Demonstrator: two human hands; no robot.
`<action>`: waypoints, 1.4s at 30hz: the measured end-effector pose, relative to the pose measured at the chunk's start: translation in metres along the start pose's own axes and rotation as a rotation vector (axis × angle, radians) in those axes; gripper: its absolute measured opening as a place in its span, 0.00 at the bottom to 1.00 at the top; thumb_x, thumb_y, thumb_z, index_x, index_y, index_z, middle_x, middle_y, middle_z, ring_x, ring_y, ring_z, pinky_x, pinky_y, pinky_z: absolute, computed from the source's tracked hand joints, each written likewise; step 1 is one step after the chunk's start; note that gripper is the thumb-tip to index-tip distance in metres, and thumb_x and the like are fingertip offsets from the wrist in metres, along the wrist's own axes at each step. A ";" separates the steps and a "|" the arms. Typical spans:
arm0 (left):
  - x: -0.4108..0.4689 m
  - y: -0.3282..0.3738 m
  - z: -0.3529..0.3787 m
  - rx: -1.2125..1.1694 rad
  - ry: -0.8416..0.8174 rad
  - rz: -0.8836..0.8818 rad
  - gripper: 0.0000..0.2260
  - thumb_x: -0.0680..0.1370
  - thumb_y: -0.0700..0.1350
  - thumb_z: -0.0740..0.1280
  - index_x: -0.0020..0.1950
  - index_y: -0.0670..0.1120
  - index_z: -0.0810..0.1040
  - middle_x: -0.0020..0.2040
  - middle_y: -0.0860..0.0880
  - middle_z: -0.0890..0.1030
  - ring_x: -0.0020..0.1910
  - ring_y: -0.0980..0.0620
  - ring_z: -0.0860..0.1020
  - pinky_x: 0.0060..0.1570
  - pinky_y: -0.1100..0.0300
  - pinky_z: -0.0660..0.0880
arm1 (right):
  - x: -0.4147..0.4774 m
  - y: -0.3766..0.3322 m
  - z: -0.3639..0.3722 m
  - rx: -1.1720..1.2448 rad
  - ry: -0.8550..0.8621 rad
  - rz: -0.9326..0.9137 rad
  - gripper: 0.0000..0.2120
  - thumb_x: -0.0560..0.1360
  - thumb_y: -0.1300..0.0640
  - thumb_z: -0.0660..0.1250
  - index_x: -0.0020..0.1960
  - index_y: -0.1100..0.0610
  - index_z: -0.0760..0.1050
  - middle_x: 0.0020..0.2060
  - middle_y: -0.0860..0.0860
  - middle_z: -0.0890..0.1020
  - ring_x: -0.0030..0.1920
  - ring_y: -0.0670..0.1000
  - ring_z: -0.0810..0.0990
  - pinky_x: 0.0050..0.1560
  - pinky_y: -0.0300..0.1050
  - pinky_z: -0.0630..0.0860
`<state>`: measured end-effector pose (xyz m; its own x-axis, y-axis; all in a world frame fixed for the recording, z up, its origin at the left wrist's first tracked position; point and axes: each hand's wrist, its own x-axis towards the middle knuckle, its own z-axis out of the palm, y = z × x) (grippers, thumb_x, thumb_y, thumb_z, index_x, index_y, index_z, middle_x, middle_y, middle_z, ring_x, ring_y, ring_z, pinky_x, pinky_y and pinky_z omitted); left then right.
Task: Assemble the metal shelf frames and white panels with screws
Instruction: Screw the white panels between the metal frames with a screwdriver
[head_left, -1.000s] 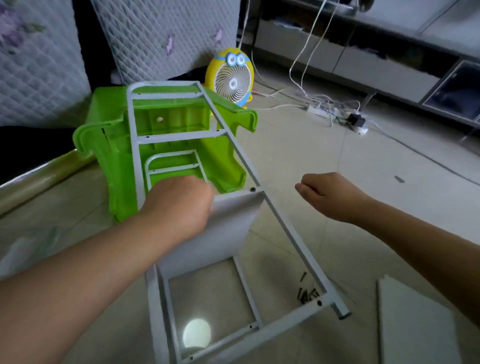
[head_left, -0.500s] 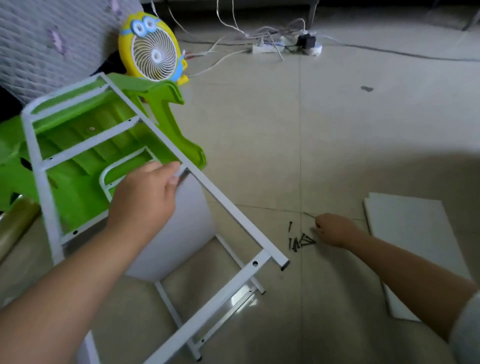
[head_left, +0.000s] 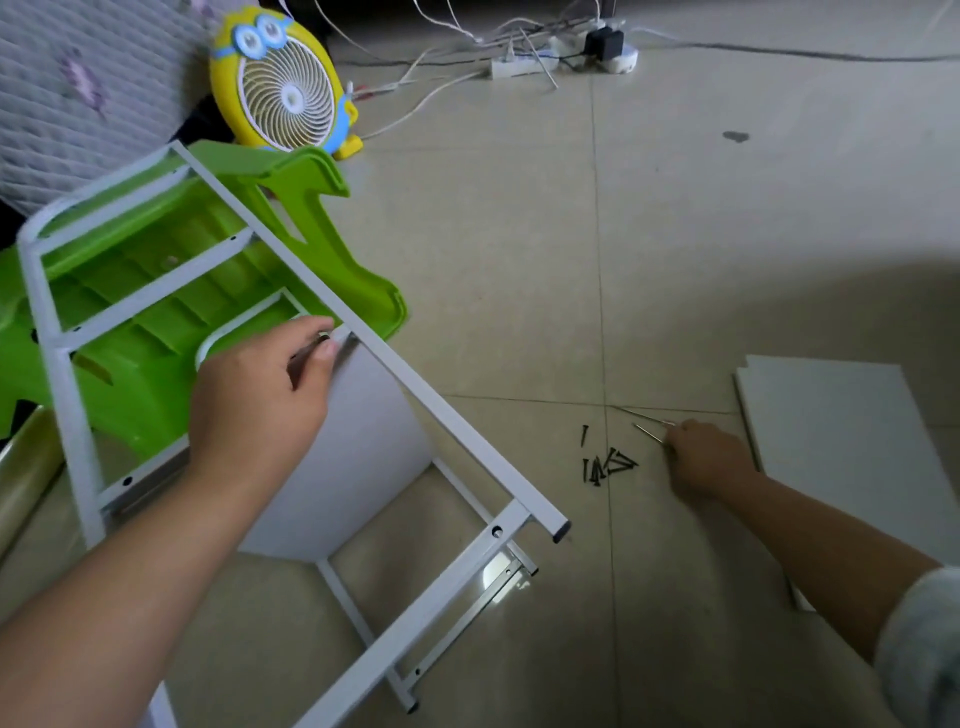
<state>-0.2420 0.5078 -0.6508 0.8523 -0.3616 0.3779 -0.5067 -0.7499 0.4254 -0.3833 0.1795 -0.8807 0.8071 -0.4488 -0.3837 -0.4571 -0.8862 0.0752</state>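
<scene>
A white metal shelf frame (head_left: 441, 431) leans tilted over the floor, with a second frame (head_left: 358, 618) lower behind it. Between them stands a white panel (head_left: 358, 447). My left hand (head_left: 260, 410) grips the panel's top edge, thumb by the frame's rail. A small pile of black screws (head_left: 602, 463) lies on the tiles. Just right of them my right hand (head_left: 701, 460) rests on the floor, fingers curled over the ends of two thin metal tool shafts (head_left: 647, 423). Whether these are screwdrivers is hidden by the hand.
A green plastic stool (head_left: 156, 317) lies on its side behind the frames. A yellow cartoon fan (head_left: 283, 88) stands beyond it. Power strips and cables (head_left: 524, 65) lie at the far edge. Spare white panels (head_left: 841, 457) are stacked at the right on the tiled floor.
My right hand dropped from mid-air to the floor, reached the screws, then shifted slightly right onto the thin tools. My left hand kept hold of the panel; my view tilted down.
</scene>
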 end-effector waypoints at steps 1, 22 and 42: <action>0.000 0.001 0.000 0.003 -0.005 0.002 0.18 0.72 0.47 0.60 0.54 0.38 0.81 0.46 0.39 0.83 0.47 0.40 0.81 0.47 0.52 0.73 | 0.002 0.000 0.000 0.013 0.033 -0.006 0.13 0.77 0.55 0.56 0.59 0.58 0.70 0.56 0.56 0.74 0.57 0.56 0.73 0.52 0.46 0.71; 0.010 -0.014 -0.007 -0.252 -0.053 -0.233 0.08 0.72 0.36 0.70 0.49 0.40 0.83 0.41 0.50 0.82 0.35 0.67 0.74 0.39 0.83 0.68 | 0.046 -0.050 -0.098 0.212 0.138 -0.085 0.04 0.81 0.59 0.53 0.51 0.60 0.64 0.41 0.55 0.76 0.42 0.56 0.75 0.42 0.46 0.71; -0.004 -0.009 -0.031 0.623 -0.329 -0.036 0.11 0.79 0.43 0.60 0.58 0.44 0.78 0.55 0.43 0.77 0.58 0.42 0.74 0.47 0.54 0.72 | -0.066 -0.210 -0.275 1.518 0.068 -0.746 0.07 0.69 0.65 0.66 0.43 0.54 0.74 0.30 0.46 0.73 0.24 0.46 0.69 0.29 0.38 0.69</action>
<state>-0.2445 0.5335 -0.6308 0.9119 -0.4057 0.0628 -0.3927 -0.9066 -0.1545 -0.2379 0.3633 -0.6176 0.9919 -0.0537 0.1148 0.1145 -0.0087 -0.9934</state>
